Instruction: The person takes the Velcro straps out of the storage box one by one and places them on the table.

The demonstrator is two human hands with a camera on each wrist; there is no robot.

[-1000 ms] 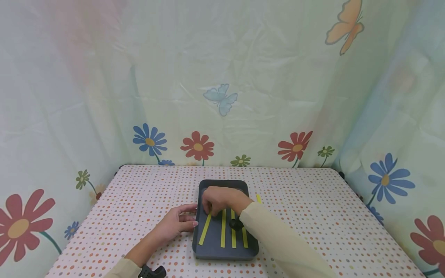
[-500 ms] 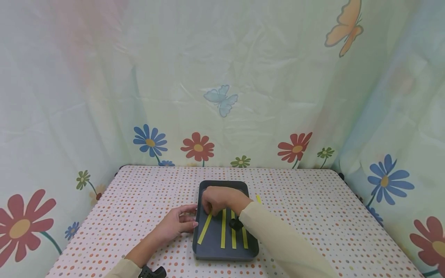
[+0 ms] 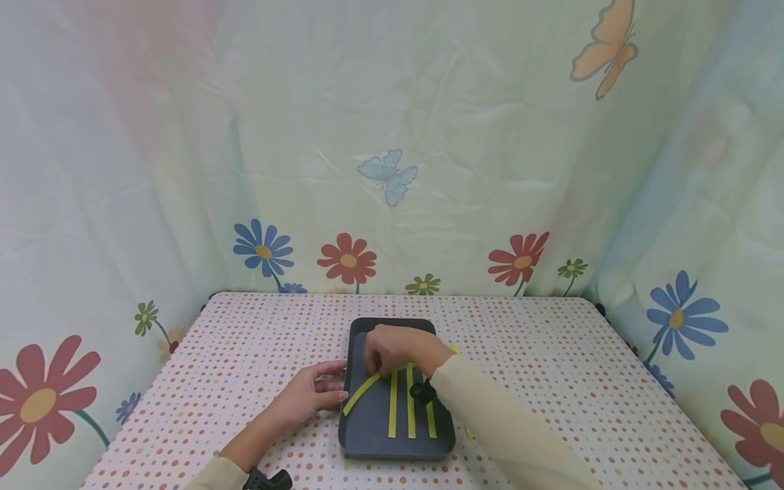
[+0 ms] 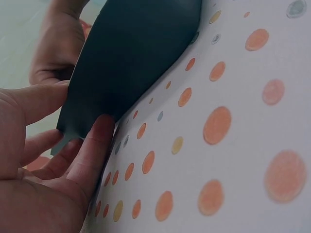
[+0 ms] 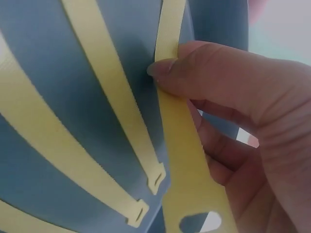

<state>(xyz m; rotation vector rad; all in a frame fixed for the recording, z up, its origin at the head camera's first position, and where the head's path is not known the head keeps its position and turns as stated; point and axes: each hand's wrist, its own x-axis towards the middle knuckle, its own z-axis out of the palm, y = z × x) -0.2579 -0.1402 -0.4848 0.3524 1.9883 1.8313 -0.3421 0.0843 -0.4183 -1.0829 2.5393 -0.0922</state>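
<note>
While one yellow slotted strap (image 5: 180, 133) slants over the dark gray tray (image 3: 367, 435)'s left half, the right hand (image 3: 392, 348) pinches it. Three more yellow straps (image 3: 393, 408) lie inside the tray, toward its right. Left hand (image 3: 309, 395), fingers spread, touches the tray's left wall. Dotted table (image 3: 520, 340) under tray.

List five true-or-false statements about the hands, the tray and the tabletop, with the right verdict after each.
1. The right hand pinches a yellow strip. True.
2. The left hand also pinches a strip. False: the left hand touches the side of the tray.
3. Three other strips lie in the tray. True.
4. The tray is white. False: the tray is dark grey.
5. The tabletop has coloured dots. True.
</note>
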